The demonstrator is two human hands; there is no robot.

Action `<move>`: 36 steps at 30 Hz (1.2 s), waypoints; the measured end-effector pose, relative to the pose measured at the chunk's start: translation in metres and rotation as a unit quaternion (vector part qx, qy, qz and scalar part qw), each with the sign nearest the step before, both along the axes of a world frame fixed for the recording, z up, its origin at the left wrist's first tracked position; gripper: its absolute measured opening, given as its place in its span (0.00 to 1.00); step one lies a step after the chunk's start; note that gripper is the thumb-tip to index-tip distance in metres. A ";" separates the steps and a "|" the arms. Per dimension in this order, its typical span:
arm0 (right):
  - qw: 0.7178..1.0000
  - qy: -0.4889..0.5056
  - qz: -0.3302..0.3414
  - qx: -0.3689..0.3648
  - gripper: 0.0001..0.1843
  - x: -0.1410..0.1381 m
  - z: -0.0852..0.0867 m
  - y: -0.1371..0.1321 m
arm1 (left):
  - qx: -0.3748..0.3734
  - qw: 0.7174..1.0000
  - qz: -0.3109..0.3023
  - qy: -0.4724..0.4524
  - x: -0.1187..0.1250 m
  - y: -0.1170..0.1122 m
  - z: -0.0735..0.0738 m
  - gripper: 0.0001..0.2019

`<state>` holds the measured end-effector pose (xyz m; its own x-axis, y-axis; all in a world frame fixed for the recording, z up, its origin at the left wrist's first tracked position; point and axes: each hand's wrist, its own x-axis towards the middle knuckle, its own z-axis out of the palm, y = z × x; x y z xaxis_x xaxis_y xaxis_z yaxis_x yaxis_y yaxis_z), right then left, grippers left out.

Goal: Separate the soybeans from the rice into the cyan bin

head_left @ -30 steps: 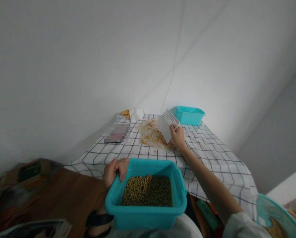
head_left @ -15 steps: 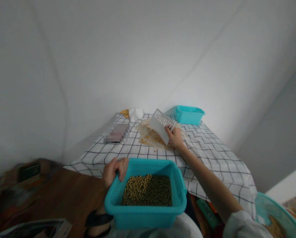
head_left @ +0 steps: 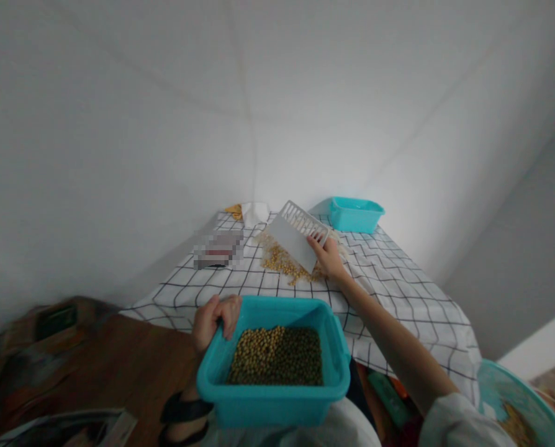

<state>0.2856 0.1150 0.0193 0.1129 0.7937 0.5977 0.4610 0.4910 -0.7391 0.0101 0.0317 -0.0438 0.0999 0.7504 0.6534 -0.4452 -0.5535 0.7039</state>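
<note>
My left hand (head_left: pixel 216 320) is closed over the left rim of a turquoise plastic basin (head_left: pixel 272 392) in front of my body. Inside the basin lie yellow beans (head_left: pixel 256 347) on the left and dark green beans (head_left: pixel 300 357) on the right. With my right hand (head_left: pixel 326 256) I grip a white slotted scraper (head_left: pixel 289 239) by its slotted edge. Its flat blade is tilted over a spread of yellow beans and pale grains (head_left: pixel 282 264) on the checked cloth, hiding part of the pile.
A second turquoise basin (head_left: pixel 356 217) stands at the table's far right. White cloth (head_left: pixel 255 214) and a yellow item (head_left: pixel 234 212) lie at the back left, near a blurred-out object (head_left: pixel 219 249). At lower right is a teal tub (head_left: pixel 514 397) with tan contents.
The scraper has tipped flatter and shifted slightly left, and more loose yellow beans show along its near edge. My left hand stays on the basin rim.
</note>
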 end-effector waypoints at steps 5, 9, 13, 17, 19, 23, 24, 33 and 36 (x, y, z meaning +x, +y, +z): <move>0.997 0.077 0.024 -0.001 0.22 0.003 -0.002 0.008 | -0.020 1.000 0.005 -0.013 0.004 -0.004 0.003 0.36; 0.992 0.107 0.063 -0.027 0.21 0.002 -0.005 0.011 | -0.014 1.000 -0.001 -0.011 0.003 -0.004 0.006 0.36; 0.986 0.114 0.104 -0.058 0.17 -0.002 -0.005 0.008 | 0.001 1.000 -0.009 -0.001 0.000 -0.002 0.007 0.36; 0.981 0.105 0.132 -0.091 0.15 -0.005 -0.002 0.001 | 0.006 1.000 -0.009 0.005 -0.001 -0.001 0.007 0.37; 0.979 0.097 0.144 -0.107 0.15 -0.006 -0.002 -0.002 | 0.007 1.000 -0.008 0.004 -0.001 -0.001 0.007 0.37; 0.975 0.075 0.160 -0.133 0.15 -0.007 0.000 -0.007 | 0.005 1.000 -0.004 0.002 0.001 -0.002 0.007 0.37; 0.974 0.068 0.165 -0.138 0.15 -0.008 0.000 -0.007 | 0.005 1.000 -0.003 0.001 0.001 -0.002 0.007 0.37; 0.964 0.030 0.212 -0.156 0.16 -0.009 0.002 -0.010 | -0.025 0.999 0.005 -0.022 0.004 -0.005 0.005 0.36; 0.960 0.020 0.221 -0.168 0.18 -0.008 0.000 -0.012 | -0.040 0.999 0.010 -0.026 0.006 -0.008 0.007 0.36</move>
<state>0.2777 0.1028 0.0189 -0.2619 0.9167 0.3019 0.2301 0.3631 -0.9029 0.0159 0.0240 -0.0369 0.0527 0.8023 0.5947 -0.4716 -0.5049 0.7230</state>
